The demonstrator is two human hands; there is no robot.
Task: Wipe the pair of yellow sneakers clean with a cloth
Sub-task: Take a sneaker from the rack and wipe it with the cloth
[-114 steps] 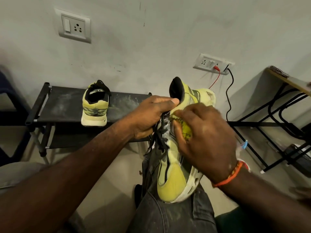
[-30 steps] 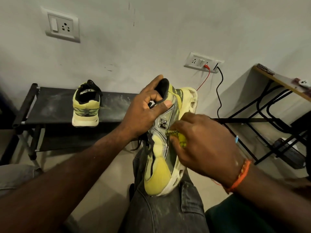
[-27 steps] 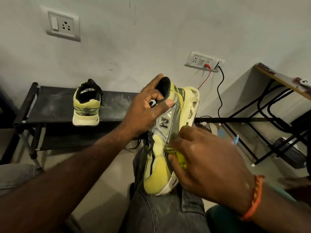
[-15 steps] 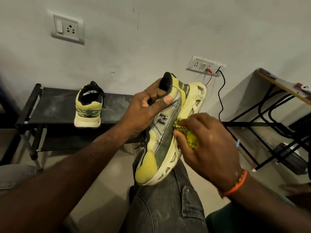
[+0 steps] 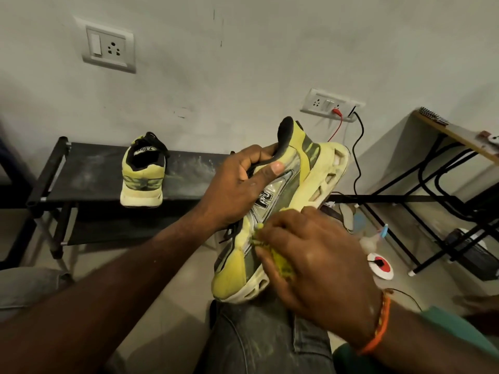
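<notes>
One yellow sneaker (image 5: 305, 182) leans on my knee, toe down, sole turned to the right. My left hand (image 5: 237, 184) grips its collar, with the thumb on the silver side panel. My right hand (image 5: 316, 255) holds a bunched yellow cloth (image 5: 280, 260) and presses it against the lower side of the shoe, near the toe. Most of the cloth is hidden under my fingers. The second yellow sneaker (image 5: 143, 171) stands heel toward me on a black rack (image 5: 81, 174) at the left.
A grey wall with two socket plates (image 5: 109, 47) (image 5: 332, 105) is close behind. A red and a black cable (image 5: 356, 157) hang from the right socket. A black-framed desk (image 5: 456, 136) stands at the right, with small items and a round white-red device (image 5: 380, 265) on the floor.
My right hand has slid the cloth down the shoe's side, from beside the logo to near the toe. The left hand keeps its grip on the collar.
</notes>
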